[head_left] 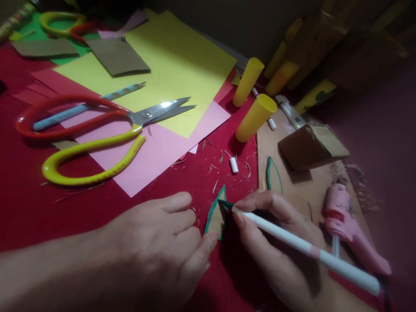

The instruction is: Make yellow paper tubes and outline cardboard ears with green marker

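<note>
A small leaf-shaped cardboard piece with a green outline lies on the red cloth, between my hands. My left hand rests beside it, fingers curled together, a fingertip at its lower edge; whether anything is under the fingers is hidden. My right hand pinches a white marker near its green tip, which touches the upper part of the piece. A second green-edged leaf shape lies beyond my right hand, on the brown board.
Large scissors and a blue pencil lie on yellow and pink paper. Yellow tubes, a white cap, a cardboard box and a pink glue gun stand or lie ahead and right.
</note>
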`<state>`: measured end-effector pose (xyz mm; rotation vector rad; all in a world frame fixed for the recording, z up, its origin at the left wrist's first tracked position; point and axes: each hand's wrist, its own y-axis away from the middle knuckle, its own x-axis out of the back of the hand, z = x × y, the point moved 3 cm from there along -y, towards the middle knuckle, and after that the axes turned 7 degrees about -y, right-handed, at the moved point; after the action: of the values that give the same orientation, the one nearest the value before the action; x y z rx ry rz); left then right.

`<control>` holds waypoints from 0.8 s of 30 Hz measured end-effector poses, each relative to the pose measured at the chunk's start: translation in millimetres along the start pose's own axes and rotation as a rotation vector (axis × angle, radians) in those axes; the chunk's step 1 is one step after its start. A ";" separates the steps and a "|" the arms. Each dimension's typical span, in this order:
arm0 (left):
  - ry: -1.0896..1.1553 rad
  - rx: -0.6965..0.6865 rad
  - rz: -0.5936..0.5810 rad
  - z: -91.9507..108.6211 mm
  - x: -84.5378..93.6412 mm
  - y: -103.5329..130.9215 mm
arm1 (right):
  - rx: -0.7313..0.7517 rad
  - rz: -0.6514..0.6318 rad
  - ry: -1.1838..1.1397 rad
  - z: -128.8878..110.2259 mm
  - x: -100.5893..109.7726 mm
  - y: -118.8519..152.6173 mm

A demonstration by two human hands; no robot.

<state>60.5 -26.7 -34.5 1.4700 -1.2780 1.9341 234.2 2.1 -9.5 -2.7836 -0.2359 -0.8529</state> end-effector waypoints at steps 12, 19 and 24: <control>-0.017 -0.011 -0.004 -0.9 1.3 -3.7 | -0.055 0.050 -0.052 3.0 0.3 -0.2; -0.029 0.030 -0.010 0.8 0.9 -4.9 | -0.058 0.041 -0.063 6.4 -1.7 -0.1; -0.019 0.029 0.003 -0.6 2.8 -4.7 | -0.060 0.044 -0.085 8.6 -1.3 0.8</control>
<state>62.7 -24.4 -30.0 1.5045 -1.2658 1.9530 237.9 3.3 -17.4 -2.8726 -0.1654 -0.7447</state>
